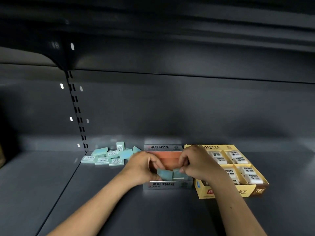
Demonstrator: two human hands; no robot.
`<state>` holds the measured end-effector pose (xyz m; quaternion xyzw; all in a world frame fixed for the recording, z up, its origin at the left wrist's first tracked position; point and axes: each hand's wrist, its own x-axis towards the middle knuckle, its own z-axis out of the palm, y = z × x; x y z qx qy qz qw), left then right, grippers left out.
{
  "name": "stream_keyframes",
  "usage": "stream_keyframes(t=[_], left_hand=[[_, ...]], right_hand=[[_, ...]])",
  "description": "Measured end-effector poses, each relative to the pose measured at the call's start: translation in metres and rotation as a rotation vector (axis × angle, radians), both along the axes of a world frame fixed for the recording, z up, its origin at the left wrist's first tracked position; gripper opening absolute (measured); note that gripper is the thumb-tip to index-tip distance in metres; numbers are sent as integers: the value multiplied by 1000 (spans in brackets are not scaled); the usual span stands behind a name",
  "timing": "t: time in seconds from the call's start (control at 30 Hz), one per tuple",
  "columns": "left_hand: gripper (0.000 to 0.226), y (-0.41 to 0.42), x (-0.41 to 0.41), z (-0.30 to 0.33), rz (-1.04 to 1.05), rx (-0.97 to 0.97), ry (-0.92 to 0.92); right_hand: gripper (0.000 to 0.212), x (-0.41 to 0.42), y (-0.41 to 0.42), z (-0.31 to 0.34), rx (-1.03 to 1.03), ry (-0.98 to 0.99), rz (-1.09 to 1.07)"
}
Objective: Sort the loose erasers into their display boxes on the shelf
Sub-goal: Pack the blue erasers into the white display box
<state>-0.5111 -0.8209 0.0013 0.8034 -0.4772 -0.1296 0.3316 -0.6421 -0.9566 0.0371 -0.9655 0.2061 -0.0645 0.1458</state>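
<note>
Left hand [142, 165] fingers curled, pinching a green eraser [163, 173] | right hand [196, 161] pinching another [178, 173] | both inside silver cardboard box [167, 184] | loose pile [109, 155] far left on shelf [85, 201]

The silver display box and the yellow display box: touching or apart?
Cannot tell. In the head view the right hand covers the seam between the silver box and the yellow box.

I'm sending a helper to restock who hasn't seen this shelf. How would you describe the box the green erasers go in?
On the dark grey shelf, two open display boxes sit side by side, right of a loose pile of green erasers. Take the left, silver-walled box with an orange inside. Its neighbour, the yellow box, has dividers and white erasers.
</note>
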Motion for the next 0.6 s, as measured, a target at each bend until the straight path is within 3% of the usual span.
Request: stream_keyframes(t=[0.17, 0.6], left_hand=[[25, 0, -1, 1, 4, 54, -35], [29, 0, -6, 0, -12, 40, -93]], right_hand=[[7, -2, 1, 1, -37, -20, 32], [10, 1, 6, -3, -174, 21, 61]])
